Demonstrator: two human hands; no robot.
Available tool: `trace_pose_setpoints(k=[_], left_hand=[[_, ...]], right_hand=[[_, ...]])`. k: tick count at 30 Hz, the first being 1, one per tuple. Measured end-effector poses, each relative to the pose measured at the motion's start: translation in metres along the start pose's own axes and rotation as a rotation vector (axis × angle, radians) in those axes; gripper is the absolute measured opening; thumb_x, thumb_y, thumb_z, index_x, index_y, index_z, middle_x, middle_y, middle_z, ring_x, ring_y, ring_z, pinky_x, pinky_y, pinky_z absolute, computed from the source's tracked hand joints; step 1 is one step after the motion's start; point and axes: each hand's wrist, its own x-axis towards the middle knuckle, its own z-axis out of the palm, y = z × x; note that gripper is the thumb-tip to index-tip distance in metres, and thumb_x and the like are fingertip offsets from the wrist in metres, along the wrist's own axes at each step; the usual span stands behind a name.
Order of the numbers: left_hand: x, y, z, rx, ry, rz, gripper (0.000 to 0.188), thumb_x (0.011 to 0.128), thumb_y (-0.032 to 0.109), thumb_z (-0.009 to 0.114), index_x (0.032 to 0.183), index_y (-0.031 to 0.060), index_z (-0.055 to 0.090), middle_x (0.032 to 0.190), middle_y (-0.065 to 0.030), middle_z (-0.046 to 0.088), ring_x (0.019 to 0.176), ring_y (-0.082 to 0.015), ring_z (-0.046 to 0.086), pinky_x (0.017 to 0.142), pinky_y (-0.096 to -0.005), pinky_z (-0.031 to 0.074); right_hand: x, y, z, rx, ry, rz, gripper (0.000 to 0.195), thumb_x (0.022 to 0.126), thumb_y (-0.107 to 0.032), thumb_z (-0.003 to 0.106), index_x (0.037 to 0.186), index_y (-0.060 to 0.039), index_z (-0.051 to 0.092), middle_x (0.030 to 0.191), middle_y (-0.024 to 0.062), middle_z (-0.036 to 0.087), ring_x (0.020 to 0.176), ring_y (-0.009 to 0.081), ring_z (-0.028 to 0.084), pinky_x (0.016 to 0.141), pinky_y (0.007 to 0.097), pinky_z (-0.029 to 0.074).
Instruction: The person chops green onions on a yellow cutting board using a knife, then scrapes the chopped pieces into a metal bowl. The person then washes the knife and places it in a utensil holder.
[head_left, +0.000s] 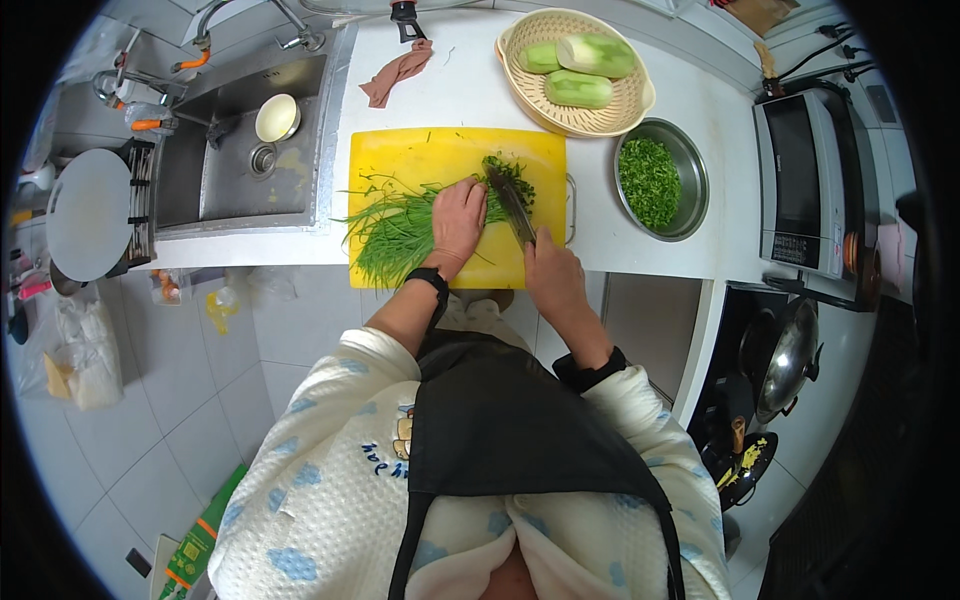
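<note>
A bunch of long green chives (397, 232) lies across the yellow cutting board (457, 150). My left hand (459, 217) presses down on the chives near their cut end, fingers curled beside the blade. In my right hand (553, 274) is the handle of a kitchen knife (511, 202), its blade tilted over the chives just right of my left fingers. Chopped green bits (517, 171) lie around the blade. To the right of the board, a steel bowl (697, 184) holds finely chopped greens (649, 182).
Behind the board stand a beige basket (517, 97) with peeled pale-green vegetables (596, 54) and a brown cloth (397, 73). At left is a steel sink (225, 180) with a small bowl (277, 118). A microwave oven (799, 176) stands right; a lidded wok (787, 360) sits on the stove.
</note>
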Motion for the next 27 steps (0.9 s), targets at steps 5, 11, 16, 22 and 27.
trace_pose_setpoints(k=[5,11,16,22,27], left_hand=[[0.002,-0.001,0.001,-0.001,-0.041,0.000,0.017,0.086,0.011,0.065,0.101,0.0079,0.061,0.104,-0.0071,0.062,0.088,-0.0268,0.058,0.079,-0.0394,0.046],[-0.001,-0.003,0.004,-0.002,-0.074,-0.019,0.017,0.084,0.010,0.065,0.100,0.0071,0.060,0.101,-0.0072,0.061,0.087,-0.0265,0.058,0.077,-0.0399,0.047],[0.002,-0.002,0.001,-0.056,-0.049,0.000,0.018,0.081,0.007,0.065,0.098,0.0063,0.059,0.095,-0.0090,0.059,0.083,-0.0292,0.057,0.073,-0.0404,0.046],[-0.001,-0.002,0.001,-0.045,-0.112,-0.063,0.014,0.084,0.009,0.064,0.096,0.0077,0.057,0.095,-0.0101,0.058,0.085,-0.0298,0.058,0.076,-0.0408,0.046],[0.003,-0.002,0.002,-0.103,0.001,-0.042,0.013,0.085,0.008,0.064,0.095,0.0058,0.056,0.093,-0.0116,0.058,0.085,-0.0301,0.059,0.074,-0.0411,0.047]], right_hand=[[0.000,0.000,0.004,-0.046,-0.045,0.006,0.016,0.094,-0.014,0.048,0.101,0.0008,0.050,0.072,0.0266,0.064,0.072,0.0487,0.064,0.069,0.0581,0.050],[0.020,0.008,0.000,0.021,-0.068,-0.130,0.013,0.090,-0.008,0.050,0.100,0.0007,0.050,0.073,0.0279,0.064,0.071,0.0490,0.064,0.067,0.0587,0.049],[0.045,0.002,0.042,-0.007,-0.020,-0.041,0.017,0.095,-0.016,0.051,0.101,0.0006,0.050,0.073,0.0280,0.064,0.071,0.0484,0.063,0.064,0.0587,0.048],[0.061,0.000,0.053,0.012,0.057,-0.067,0.022,0.098,-0.022,0.051,0.104,-0.0007,0.049,0.074,0.0264,0.065,0.072,0.0478,0.063,0.065,0.0580,0.049],[0.048,0.006,0.035,-0.022,0.091,-0.041,0.021,0.097,-0.019,0.052,0.104,0.0008,0.051,0.075,0.0284,0.064,0.073,0.0489,0.062,0.065,0.0581,0.048]])
